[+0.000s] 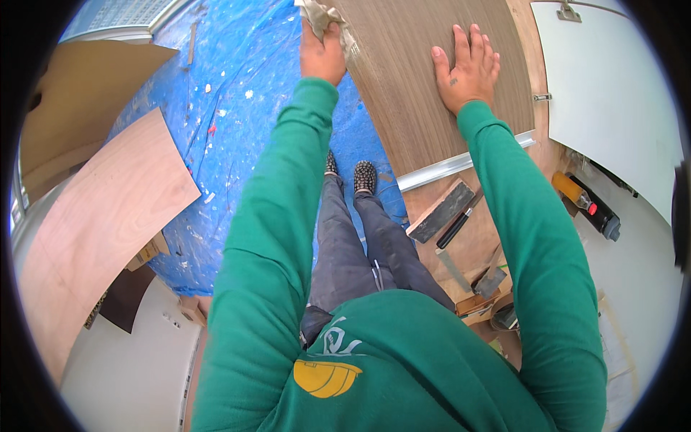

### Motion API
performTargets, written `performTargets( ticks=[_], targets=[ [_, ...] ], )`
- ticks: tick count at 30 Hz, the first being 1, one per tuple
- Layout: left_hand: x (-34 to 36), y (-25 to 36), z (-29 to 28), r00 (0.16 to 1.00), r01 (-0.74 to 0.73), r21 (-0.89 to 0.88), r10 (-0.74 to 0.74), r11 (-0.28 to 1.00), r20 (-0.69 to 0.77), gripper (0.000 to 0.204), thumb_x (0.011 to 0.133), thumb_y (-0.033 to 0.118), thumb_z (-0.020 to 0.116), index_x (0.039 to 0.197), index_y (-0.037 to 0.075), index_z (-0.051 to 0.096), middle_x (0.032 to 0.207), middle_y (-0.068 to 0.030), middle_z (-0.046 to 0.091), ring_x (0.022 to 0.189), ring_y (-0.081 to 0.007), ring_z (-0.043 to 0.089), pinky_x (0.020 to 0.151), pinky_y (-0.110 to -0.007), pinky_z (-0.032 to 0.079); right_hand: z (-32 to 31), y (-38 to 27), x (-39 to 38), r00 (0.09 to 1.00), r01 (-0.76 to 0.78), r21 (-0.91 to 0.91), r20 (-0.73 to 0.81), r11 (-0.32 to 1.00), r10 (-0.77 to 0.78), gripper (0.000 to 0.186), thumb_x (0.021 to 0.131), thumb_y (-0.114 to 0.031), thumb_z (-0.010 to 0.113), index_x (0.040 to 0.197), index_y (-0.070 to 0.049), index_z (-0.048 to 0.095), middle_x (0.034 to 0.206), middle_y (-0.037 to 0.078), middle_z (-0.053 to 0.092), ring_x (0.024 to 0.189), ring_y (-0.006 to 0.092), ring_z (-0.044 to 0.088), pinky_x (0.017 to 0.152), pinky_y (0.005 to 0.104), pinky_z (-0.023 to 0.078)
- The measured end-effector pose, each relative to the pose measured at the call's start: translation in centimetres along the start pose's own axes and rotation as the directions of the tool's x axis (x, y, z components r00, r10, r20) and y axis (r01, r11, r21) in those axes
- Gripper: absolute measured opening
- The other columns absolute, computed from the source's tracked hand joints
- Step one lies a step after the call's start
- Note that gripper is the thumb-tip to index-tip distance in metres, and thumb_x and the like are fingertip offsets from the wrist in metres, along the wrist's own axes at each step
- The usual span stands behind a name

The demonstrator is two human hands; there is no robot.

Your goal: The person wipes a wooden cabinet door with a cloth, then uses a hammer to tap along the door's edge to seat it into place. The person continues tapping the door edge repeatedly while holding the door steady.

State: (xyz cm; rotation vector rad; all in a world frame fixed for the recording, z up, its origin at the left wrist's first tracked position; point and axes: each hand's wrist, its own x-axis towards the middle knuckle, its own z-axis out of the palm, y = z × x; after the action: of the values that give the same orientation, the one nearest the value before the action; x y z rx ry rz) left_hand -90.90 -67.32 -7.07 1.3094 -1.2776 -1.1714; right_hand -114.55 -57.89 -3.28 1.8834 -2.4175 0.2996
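Observation:
A brown wood-grain panel lies on a plywood worktop in front of me, to the right. At its left edge my left hand is closed around a crumpled beige rag, which touches that edge. My right hand rests flat on the panel's face with the fingers spread, holding nothing. A silver metal strip runs along the panel's near end.
Near the strip lie a dark block, a black-handled tool and a hammer. Bottles lie at right below a white door. Blue sheeting covers the floor; plywood sheets lean at left.

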Motion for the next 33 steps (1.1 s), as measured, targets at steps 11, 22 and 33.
performTargets(
  ticks=[11,22,33],
  targets=[
    [-23.1,0.3,-0.1,0.936,0.168,0.325,-0.254,0.931,0.245,0.067,0.091,0.008,0.056,0.153,-0.005,0.032,0.154,-0.0282,0.039,0.147,-0.0459,0.033,0.125,-0.056,0.012,0.1,0.1,0.1,1.000,0.001,-0.013,-0.016,1.000,-0.002,0.064,0.099,-0.057,0.048,0.152,-0.022,0.044,0.162,0.011,0.034,0.152,0.0325,0.026,0.124,0.0571,0.014],
    [-1.7,0.7,-0.4,1.000,-0.009,0.016,0.009,1.000,-0.009,0.048,0.100,0.020,0.057,0.143,-0.002,0.049,0.128,-0.0246,0.064,0.119,-0.0352,0.063,0.101,-0.040,0.048,0.2,0.0,0.0,1.000,0.001,0.004,-0.029,1.000,-0.001,0.063,0.099,-0.058,0.048,0.151,-0.022,0.045,0.162,0.012,0.035,0.150,0.0338,0.028,0.124,0.0582,0.015],
    [-23.8,0.9,0.6,0.903,0.400,0.000,-0.394,0.917,0.172,0.039,0.101,0.017,0.059,0.134,-0.002,0.050,0.122,-0.0186,0.064,0.112,-0.0305,0.063,0.098,-0.039,0.048,-0.1,0.0,0.0,1.000,0.001,0.022,-0.015,1.000,-0.001,0.063,0.099,-0.056,0.049,0.152,-0.023,0.044,0.162,0.011,0.034,0.151,0.0334,0.026,0.124,0.0573,0.014]
  ],
)
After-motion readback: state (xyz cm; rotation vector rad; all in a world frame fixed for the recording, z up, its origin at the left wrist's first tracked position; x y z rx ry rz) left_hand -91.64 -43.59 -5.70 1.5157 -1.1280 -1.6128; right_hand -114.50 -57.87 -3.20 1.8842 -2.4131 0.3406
